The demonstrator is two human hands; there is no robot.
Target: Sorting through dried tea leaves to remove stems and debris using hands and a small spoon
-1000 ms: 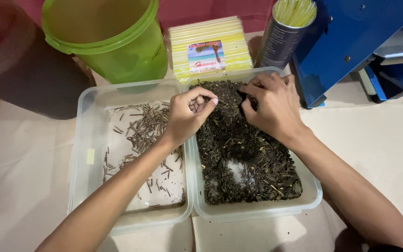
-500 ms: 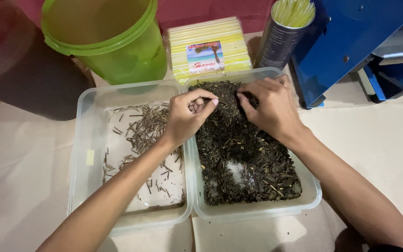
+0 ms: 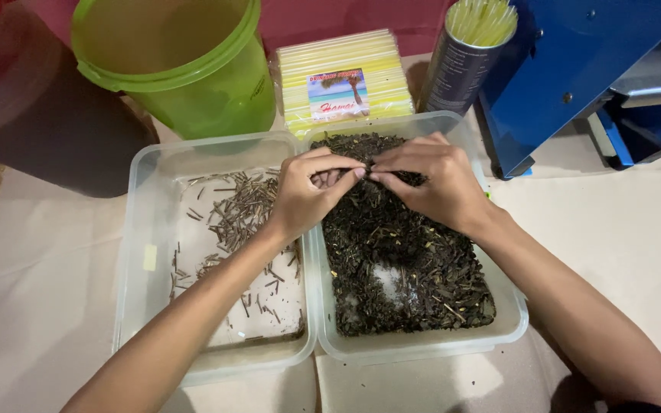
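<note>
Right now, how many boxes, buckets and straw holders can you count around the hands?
Clear plastic boxes: 2, one with thin twigs and one with dark leafy bits
Buckets: 2, one green and one dark red
Straw holders: 2, a flat pack and a tin
Hands: 2, left hand and right hand
Total: 8

There is a single view, from a camera on the person's head, looking steeply down and forward over the table (image 3: 636, 252). It sits close: both forearms run in from the bottom edge, and the two clear plastic tubs (image 3: 415, 348) fill the middle of the frame. Taking those tubs as the landmark, the view reaches beyond them to a green bucket (image 3: 193, 84), a flat pack of yellow straws (image 3: 346, 76) and a blue machine (image 3: 575, 69), all cut off by the top edge. With only this camera, no second view overlaps it.
</note>
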